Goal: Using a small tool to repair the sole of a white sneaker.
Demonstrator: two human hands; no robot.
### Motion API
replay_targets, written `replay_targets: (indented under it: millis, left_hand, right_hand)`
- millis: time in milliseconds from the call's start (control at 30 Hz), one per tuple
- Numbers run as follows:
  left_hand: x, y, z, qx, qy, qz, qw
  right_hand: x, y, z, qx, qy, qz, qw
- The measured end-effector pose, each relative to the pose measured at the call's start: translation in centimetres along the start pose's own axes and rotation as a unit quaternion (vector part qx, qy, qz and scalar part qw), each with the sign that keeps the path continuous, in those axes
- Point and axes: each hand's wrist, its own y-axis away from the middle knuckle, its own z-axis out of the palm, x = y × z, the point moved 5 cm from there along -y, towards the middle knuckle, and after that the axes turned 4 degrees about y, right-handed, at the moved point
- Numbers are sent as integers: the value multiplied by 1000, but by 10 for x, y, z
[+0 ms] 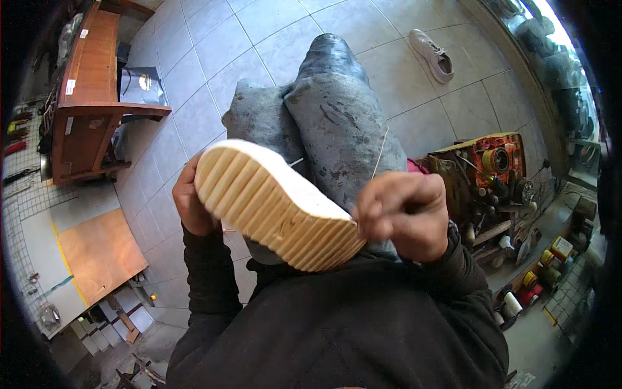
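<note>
A white shoe (278,207) lies tilted over my lap, its cream ribbed sole facing up. My left hand (194,202) is closed round its far-left end, with part of the fingers hidden behind the shoe. At the shoe's right end, my right hand (411,214) has its fingers pinched together, slightly blurred, close to the sole's edge. A thin pale thread (381,152) rises from those fingers across my worn grey-blue leg covering (343,123). The shoe's upper is mostly turned away from view.
Another white shoe (431,55) stands on the tiled floor ahead to the right. A box of tools (505,159) sits close by my right side, with several thread spools (531,282) beyond it. On the left are a wooden cabinet (87,139) and a bench board (100,256).
</note>
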Motion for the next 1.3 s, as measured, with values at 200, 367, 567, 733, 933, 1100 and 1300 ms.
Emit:
replay_targets:
  millis: [200,367,567,733,933,1100,1300]
  left_hand:
    - [-4,9,102,-102,62,40,992]
    - [-6,4,104,-74,-7,-28,997]
    - [-5,5,90,-115,-42,-71,990]
    - [2,2,93,-137,-97,-54,984]
    - [23,3,80,-157,-282,-24,946]
    - [37,-4,61,-164,-343,38,924]
    - [26,-16,43,-130,-326,84,933]
  right_hand:
    - [-20,1,56,-320,-192,-144,917]
    - [-17,7,75,-365,-331,-178,852]
    - [-22,8,83,-382,-398,-145,821]
    - [-16,-5,74,-374,-374,-164,833]
    - [-21,-27,4,-129,-76,-34,988]
    - [-36,-20,-58,142,328,52,933]
    - [-48,-34,-83,195,621,20,759]
